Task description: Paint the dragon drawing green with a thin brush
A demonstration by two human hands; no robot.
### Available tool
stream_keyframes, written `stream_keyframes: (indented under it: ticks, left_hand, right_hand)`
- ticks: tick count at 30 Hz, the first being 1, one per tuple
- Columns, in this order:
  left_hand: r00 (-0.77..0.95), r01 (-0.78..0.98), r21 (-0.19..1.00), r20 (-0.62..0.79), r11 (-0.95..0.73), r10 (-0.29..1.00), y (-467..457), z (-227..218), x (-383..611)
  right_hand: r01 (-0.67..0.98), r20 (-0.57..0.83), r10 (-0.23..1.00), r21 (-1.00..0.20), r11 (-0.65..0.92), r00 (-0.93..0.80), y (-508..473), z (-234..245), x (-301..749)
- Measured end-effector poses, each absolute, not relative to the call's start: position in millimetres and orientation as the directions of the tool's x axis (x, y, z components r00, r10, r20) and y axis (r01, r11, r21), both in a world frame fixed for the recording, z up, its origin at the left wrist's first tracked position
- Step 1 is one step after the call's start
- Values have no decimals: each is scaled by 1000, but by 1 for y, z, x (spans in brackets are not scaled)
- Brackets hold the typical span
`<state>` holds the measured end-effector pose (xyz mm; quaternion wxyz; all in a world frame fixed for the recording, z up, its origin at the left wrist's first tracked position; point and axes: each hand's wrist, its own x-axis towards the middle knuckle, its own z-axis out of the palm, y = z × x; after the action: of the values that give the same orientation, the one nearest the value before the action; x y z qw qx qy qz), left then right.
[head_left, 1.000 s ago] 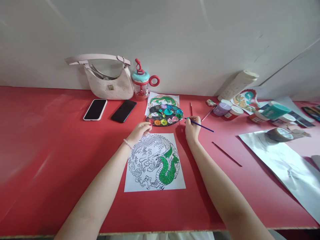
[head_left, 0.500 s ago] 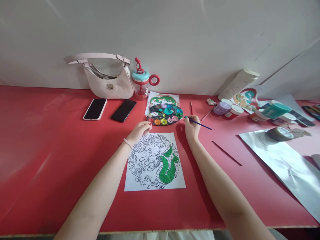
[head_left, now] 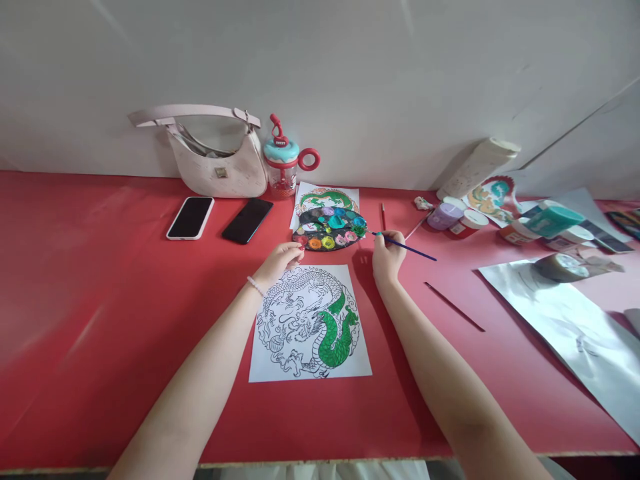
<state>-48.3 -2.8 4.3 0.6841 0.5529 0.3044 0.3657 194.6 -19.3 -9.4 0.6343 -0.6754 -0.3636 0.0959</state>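
My left hand point(head_left: 281, 261) is closed on the near left edge of the paint palette point(head_left: 313, 236), a dark oval with several wells of coloured paint. Between the fingers of my right hand point(head_left: 388, 259) is a thin blue paintbrush point(head_left: 417, 251), its tip at the palette's right edge beside the green paint. Below the palette lies a sheet with a line-drawn dragon point(head_left: 287, 320); part of the dragon's body on the right is painted green. A second sheet with a coloured dragon point(head_left: 327, 197) lies partly under the palette.
Left of the palette are a white-cased phone point(head_left: 191, 219), a black phone point(head_left: 247, 221), a handbag point(head_left: 220, 170) and a tumbler point(head_left: 281, 163). On the right are a loose brush point(head_left: 454, 306), several paint jars point(head_left: 445, 214), a white tube-shaped item point(head_left: 479, 168) and a large sheet point(head_left: 570, 333).
My right hand has shifted slightly right, drawing the paintbrush back from the green paint to the palette's edge. The left hand and palette have stayed in place.
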Motion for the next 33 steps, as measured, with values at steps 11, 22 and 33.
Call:
stream_keyframes:
  ticks: [11, 22, 33]
  left_hand:
    - [535, -153, 979, -34, 136, 844, -4, 7, -48]
    - [536, -160, 978, -28, 135, 843, -4, 6, -49]
    - [545, -144, 983, -18, 115, 838, -3, 4, -49]
  right_hand:
    - [357, 333, 629, -929, 94, 703, -20, -9, 194]
    - [14, 207, 899, -976, 218, 385, -25, -8, 184]
    - [21, 160, 928, -986, 162, 337, -55, -4, 166]
